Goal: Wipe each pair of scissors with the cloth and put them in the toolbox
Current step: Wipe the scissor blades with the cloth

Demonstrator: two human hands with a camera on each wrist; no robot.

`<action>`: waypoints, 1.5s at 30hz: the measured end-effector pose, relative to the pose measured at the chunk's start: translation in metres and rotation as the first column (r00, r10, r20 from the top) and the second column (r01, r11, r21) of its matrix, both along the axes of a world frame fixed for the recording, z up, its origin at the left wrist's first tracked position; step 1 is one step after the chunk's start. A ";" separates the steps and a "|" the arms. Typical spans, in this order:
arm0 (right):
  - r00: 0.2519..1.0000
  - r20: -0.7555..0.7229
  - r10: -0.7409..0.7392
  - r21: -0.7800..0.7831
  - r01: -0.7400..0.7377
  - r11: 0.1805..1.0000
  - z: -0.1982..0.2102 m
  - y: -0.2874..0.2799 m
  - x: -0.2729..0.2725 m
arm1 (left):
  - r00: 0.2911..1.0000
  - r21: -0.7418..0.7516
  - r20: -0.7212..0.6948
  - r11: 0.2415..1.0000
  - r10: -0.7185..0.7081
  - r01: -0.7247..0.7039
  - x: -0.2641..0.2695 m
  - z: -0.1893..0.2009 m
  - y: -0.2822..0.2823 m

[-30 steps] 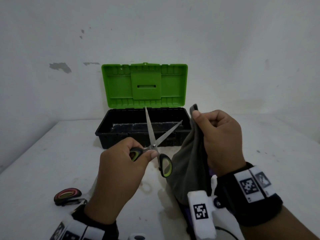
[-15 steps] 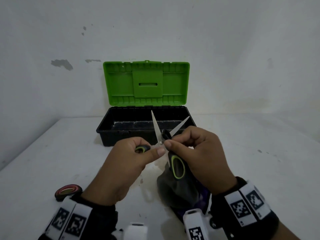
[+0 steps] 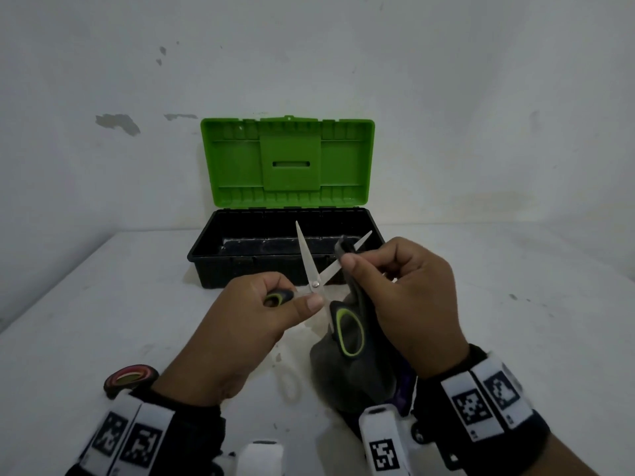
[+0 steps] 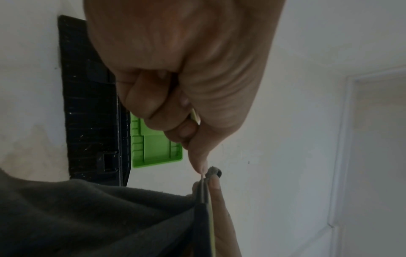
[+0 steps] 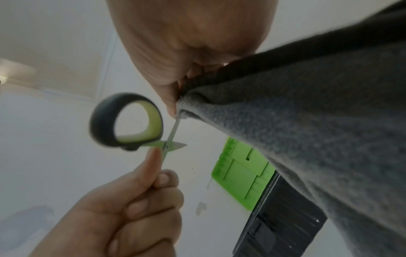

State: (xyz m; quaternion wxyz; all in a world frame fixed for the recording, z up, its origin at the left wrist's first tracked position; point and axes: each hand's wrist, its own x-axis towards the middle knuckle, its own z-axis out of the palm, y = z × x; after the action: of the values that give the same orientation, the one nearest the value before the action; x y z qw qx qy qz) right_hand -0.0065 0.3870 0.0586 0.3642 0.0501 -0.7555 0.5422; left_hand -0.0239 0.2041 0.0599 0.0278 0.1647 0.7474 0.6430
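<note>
Since a second ago your right hand [image 3: 412, 300] has brought the grey cloth [image 3: 357, 379] onto the scissors [image 3: 314, 280], now pinching it around the right-hand blade. Your left hand [image 3: 254, 324] grips one handle loop, mostly hidden in its fingers; blades splayed above the table [image 3: 103, 304], before the open toolbox [image 3: 285, 249]. Another, red-handled pair of scissors [image 3: 130, 377] is half hidden behind your left wrist.

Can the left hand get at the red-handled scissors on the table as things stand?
Probably not right away. The red-handled scissors lie beside the left wrist with nothing over them, but the left hand grips the open green-handled scissors that the right hand is wiping with the cloth.
</note>
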 end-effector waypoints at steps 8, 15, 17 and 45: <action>1.000 0.005 -0.021 -0.032 0.021 0.999 0.003 0.001 -0.001 | 0.999 -0.075 -0.051 0.997 -0.016 0.012 -0.002 0.005 -0.008; 1.000 0.006 -0.010 -0.013 0.010 1.000 0.000 -0.007 0.004 | 0.998 -0.097 -0.067 0.995 0.003 -0.010 -0.001 0.005 -0.009; 0.998 0.005 -0.058 -0.071 0.058 0.996 0.000 0.001 -0.001 | 0.997 -0.122 -0.080 0.992 0.007 -0.017 0.000 0.005 -0.010; 0.961 0.275 0.009 -0.156 0.035 0.987 0.018 0.082 -0.010 | 0.930 -0.001 0.275 0.967 -0.244 0.254 -0.006 0.005 -0.032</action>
State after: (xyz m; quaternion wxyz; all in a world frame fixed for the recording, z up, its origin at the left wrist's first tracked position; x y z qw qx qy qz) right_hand -0.0169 0.4691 0.0764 0.2621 -0.0602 -0.7532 0.6003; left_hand -0.0300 0.1725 0.0648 0.2148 0.1673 0.7211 0.6371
